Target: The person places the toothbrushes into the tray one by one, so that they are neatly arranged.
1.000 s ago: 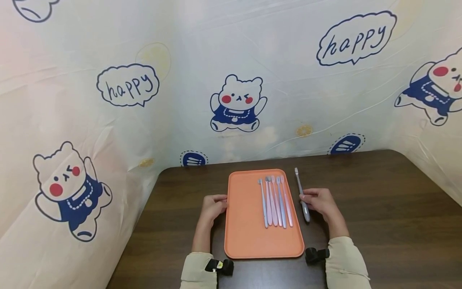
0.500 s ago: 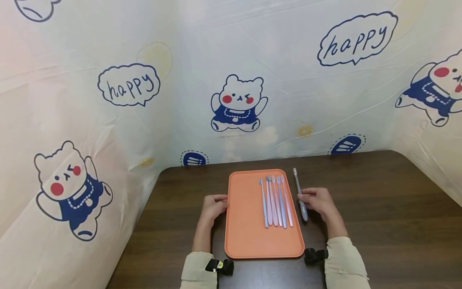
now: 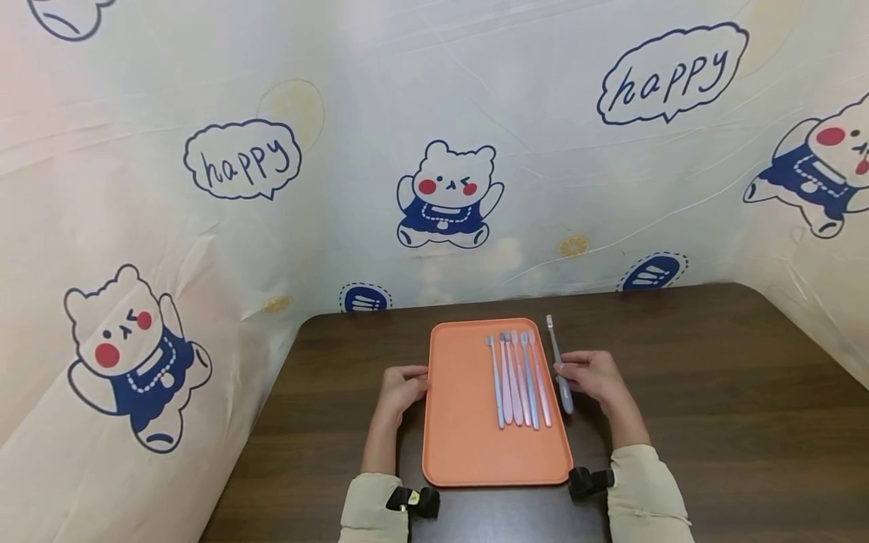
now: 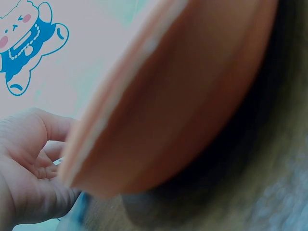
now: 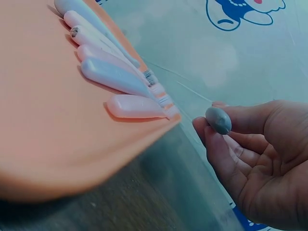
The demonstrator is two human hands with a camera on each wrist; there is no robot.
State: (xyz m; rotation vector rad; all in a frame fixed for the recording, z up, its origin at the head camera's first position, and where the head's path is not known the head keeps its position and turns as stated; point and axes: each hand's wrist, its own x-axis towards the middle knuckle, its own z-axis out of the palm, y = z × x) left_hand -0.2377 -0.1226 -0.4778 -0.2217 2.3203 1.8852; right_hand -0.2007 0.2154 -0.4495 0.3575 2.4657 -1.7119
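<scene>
A grey toothbrush point(image 3: 560, 377) is pinched between the thumb and fingers of my right hand point(image 3: 597, 375), just outside the tray's right edge. Its handle end points toward the camera in the right wrist view, level with the fingertips. The orange tray point(image 3: 458, 445) lies on the table, and my left hand point(image 3: 399, 391) holds its left rim with thumb and fingers. In the left wrist view the tray's side hides those fingertips. Several pink, blue and lilac toothbrushes point(image 3: 508, 388) lie side by side on the tray's right half, bristle heads toward the far end.
The dark wooden table point(image 3: 706, 377) extends to both sides of the tray. A pale printed curtain point(image 3: 529, 181) with cartoon bears stands along its far edge and sides. Each wrist wears a black camera point(image 3: 582, 483) close to the tray's near corners.
My right hand has moved slightly left with the grey toothbrush, bringing it closer to the tray's right rim. The left hand, the tray and the toothbrushes on it stay in place.
</scene>
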